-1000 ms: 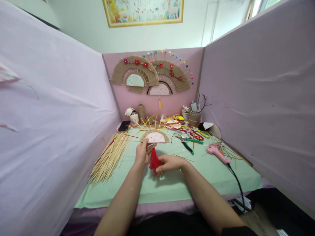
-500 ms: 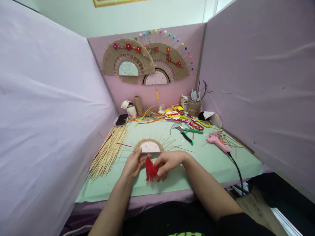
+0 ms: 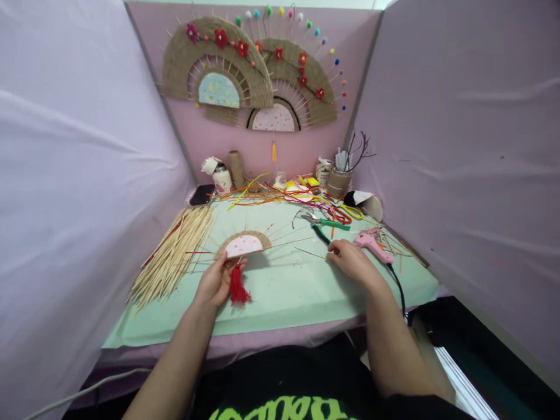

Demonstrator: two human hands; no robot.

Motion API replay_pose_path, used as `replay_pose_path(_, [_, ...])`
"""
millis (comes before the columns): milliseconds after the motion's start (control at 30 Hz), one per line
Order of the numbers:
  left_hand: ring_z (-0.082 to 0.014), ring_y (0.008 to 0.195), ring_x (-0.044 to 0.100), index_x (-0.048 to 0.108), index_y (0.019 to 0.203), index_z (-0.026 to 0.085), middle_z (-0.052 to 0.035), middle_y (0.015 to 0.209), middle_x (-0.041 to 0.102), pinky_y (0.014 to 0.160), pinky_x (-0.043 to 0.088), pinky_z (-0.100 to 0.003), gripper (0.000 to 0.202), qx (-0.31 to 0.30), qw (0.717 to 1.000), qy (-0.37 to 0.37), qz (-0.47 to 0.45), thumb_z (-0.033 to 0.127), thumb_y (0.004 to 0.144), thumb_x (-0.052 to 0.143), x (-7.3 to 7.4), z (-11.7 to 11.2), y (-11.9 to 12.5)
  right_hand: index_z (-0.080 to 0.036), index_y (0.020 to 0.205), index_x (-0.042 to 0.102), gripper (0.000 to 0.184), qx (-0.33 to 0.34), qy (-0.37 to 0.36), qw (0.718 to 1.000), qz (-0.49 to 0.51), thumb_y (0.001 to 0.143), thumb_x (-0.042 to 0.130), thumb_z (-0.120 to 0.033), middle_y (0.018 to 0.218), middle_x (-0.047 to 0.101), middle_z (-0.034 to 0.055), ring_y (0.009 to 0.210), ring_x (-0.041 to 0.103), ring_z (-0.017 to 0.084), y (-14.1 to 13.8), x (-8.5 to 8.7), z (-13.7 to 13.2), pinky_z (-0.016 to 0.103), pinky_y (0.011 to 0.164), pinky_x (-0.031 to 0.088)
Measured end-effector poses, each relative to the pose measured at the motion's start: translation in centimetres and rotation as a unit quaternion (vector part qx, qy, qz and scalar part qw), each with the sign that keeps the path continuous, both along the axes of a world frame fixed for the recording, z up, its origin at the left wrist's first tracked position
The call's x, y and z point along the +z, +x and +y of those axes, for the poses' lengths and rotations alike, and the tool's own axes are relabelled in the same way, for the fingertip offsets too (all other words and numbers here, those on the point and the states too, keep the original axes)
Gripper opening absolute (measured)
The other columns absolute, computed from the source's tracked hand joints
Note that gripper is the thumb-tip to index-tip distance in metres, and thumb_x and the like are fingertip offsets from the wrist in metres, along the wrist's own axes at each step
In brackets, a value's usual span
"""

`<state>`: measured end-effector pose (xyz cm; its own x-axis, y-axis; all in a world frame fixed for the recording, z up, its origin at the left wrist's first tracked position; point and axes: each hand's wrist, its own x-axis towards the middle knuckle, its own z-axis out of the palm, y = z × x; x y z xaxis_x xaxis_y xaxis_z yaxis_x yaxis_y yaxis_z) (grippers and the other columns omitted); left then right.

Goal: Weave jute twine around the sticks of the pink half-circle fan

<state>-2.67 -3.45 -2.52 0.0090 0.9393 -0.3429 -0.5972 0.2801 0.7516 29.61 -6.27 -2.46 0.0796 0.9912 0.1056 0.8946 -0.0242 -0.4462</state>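
Note:
My left hand [image 3: 214, 281] grips the lower left edge of a small half-round fan [image 3: 244, 245], thumb on its front. The fan has a pink-dotted white centre, a brown twine border and thin sticks fanning outward. A red tassel [image 3: 238, 286] hangs below its straight edge, beside my left fingers. Over the table to the right, my right hand [image 3: 352, 262] has its fingers curled together. They are at the end of a thin stick [image 3: 310, 253] and by the black handle of the green-and-black pliers [image 3: 321, 235]. What they hold, if anything, is hidden.
A pink glue gun [image 3: 375, 246] with a black cord lies right of my right hand. Bundled wooden sticks [image 3: 172, 256] cover the table's left side. Coloured pipe cleaners [image 3: 249, 195], jars and a twig holder [image 3: 339, 182] line the back. Two large fans [image 3: 214, 58] hang behind.
My right hand has left the red tassel and moved right, toward the pliers. The tassel now hangs free. My left hand still holds the fan, now slightly tilted. The camera view has shifted.

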Motion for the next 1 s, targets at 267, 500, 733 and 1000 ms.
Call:
replay_pose_path(267, [-0.0163, 0.07, 0.069, 0.058, 0.103, 0.011, -0.0097, 0.08, 0.07, 0.061, 0.057, -0.024, 0.019, -0.025, 0.999, -0.014, 0.03, 0.018, 0.09, 0.047, -0.3, -0.1, 0.3, -0.016, 0.081, 0.061, 0.016, -0.029, -0.024, 0.997, -0.072, 0.086, 0.047, -0.021, 0.089, 0.065, 0.0096, 0.081, 0.058, 0.018, -0.9, -0.5, -0.2, 0.026, 0.066, 0.033])
replay_pose_path(500, [-0.0209, 0.081, 0.07, 0.059, 0.105, 0.008, -0.018, 0.09, 0.07, 0.07, 0.057, -0.028, 0.023, -0.124, 0.991, -0.037, 0.03, 0.022, 0.091, 0.047, 0.0, -0.4, 1.3, -0.017, 0.086, 0.063, 0.02, -0.099, -0.006, 0.99, -0.104, 0.088, 0.045, -0.027, 0.086, 0.068, 0.0098, 0.082, 0.061, 0.021, 1.9, 2.3, 0.6, 0.027, 0.063, 0.032])
replay_pose_path(733, [-0.0238, 0.099, 0.067, 0.058, 0.106, 0.009, -0.0234, 0.115, 0.063, 0.084, 0.055, -0.031, 0.023, -0.139, 0.988, -0.061, 0.018, 0.018, 0.085, 0.055, 1.6, -3.2, 0.2, -0.012, 0.091, 0.068, 0.022, -0.077, -0.025, 0.983, -0.165, 0.086, 0.05, -0.024, 0.095, 0.069, 0.016, 0.089, 0.063, 0.023, 1.3, 3.9, 9.1, 0.026, 0.069, 0.039])
replay_pose_path(1000, [-0.0293, 0.101, 0.065, 0.056, 0.119, 0.019, -0.0179, 0.125, 0.059, 0.081, 0.056, -0.041, 0.043, -0.133, 0.988, -0.048, 0.065, 0.016, 0.077, 0.065, 1.9, -6.1, -0.7, -0.007, 0.109, 0.065, 0.031, -0.087, -0.065, 0.98, -0.166, 0.089, 0.045, -0.02, 0.112, 0.064, 0.0227, 0.106, 0.06, 0.026, 2.5, 2.3, 16.5, 0.03, 0.086, 0.043])
